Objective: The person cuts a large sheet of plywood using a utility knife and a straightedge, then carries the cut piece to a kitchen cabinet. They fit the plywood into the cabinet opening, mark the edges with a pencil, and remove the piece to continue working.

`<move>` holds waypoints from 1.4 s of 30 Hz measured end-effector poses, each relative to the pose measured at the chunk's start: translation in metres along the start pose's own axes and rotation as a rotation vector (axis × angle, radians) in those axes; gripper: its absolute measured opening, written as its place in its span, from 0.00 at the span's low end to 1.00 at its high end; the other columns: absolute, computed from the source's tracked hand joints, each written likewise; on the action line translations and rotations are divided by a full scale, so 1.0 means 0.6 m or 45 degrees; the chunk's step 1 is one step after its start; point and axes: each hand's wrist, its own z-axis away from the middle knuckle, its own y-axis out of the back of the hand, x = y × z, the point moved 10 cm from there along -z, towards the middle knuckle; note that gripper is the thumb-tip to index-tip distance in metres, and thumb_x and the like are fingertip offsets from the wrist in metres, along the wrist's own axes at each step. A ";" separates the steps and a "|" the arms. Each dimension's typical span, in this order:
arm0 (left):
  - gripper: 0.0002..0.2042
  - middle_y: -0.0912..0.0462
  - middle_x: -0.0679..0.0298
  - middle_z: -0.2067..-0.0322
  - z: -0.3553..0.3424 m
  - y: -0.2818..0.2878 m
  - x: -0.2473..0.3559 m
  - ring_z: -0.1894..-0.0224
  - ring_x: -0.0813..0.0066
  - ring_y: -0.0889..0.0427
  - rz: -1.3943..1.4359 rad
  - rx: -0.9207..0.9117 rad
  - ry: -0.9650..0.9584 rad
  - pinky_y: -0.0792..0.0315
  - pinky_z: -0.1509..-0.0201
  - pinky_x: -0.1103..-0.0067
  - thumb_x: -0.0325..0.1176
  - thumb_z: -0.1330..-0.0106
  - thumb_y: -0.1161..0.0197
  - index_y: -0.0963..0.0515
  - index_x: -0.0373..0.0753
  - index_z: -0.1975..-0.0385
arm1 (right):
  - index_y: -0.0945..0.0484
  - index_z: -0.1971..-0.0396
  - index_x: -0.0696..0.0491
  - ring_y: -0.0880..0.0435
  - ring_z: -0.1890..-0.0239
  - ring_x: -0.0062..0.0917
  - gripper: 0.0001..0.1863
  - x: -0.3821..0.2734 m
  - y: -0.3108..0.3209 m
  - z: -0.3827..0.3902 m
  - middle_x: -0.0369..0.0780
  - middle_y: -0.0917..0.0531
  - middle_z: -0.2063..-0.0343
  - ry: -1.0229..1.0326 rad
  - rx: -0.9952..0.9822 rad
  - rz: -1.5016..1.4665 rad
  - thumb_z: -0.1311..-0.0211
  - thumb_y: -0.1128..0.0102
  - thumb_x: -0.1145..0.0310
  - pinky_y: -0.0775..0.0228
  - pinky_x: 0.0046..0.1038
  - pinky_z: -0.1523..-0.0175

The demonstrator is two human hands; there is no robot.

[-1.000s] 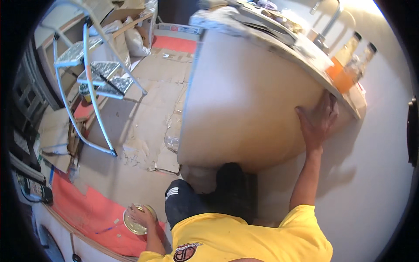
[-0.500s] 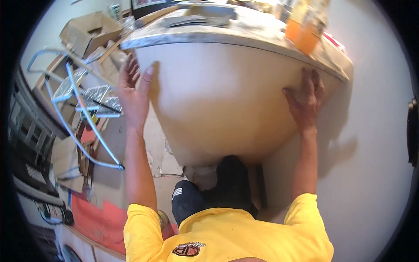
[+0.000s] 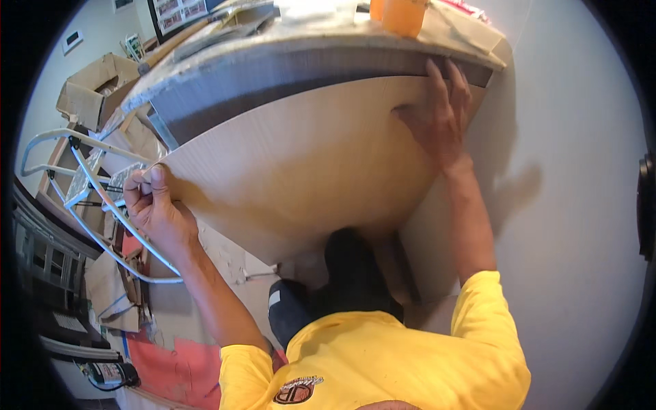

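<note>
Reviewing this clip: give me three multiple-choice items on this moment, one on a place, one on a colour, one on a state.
1. Where is the left hand?
A. on the wood panel's left edge
B. on the stepladder
C. on the floor

2. What colour is the person's shirt?
A. blue
B. yellow
C. white

3. How does the right hand lie?
A. clenched in a fist
B. holding an orange container
C. flat, fingers spread, on the wood panel

Key: 1 A, its fingers grip the panel's edge; 2 B, sleeves and body are yellow; 3 C, the palm presses the panel near its top right.
</note>
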 end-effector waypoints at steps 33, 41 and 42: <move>0.15 0.17 0.66 0.65 -0.086 -0.019 -0.050 0.64 0.82 0.22 -0.303 0.008 0.022 0.30 0.57 0.86 0.29 0.38 0.31 0.24 0.31 0.55 | 0.20 0.72 0.53 0.23 0.69 0.32 0.04 -0.002 0.032 -0.078 0.37 0.20 0.76 0.068 0.079 -0.130 0.47 0.34 0.71 0.38 0.33 0.59; 0.22 0.20 0.60 0.57 -0.023 -0.031 -0.059 0.57 0.73 0.22 -0.834 0.219 -0.172 0.27 0.57 0.78 0.34 0.42 0.28 0.25 0.34 0.49 | 0.19 0.70 0.55 0.22 0.66 0.34 0.05 0.031 0.032 -0.070 0.39 0.18 0.74 0.003 0.364 -0.047 0.48 0.33 0.75 0.35 0.35 0.50; 0.22 0.20 0.61 0.58 -0.023 -0.016 -0.056 0.59 0.74 0.23 -0.802 0.205 -0.183 0.27 0.57 0.78 0.32 0.42 0.28 0.25 0.34 0.49 | 0.19 0.69 0.55 0.21 0.65 0.33 0.05 0.020 0.021 -0.070 0.40 0.18 0.73 0.021 0.382 -0.041 0.47 0.33 0.75 0.34 0.35 0.50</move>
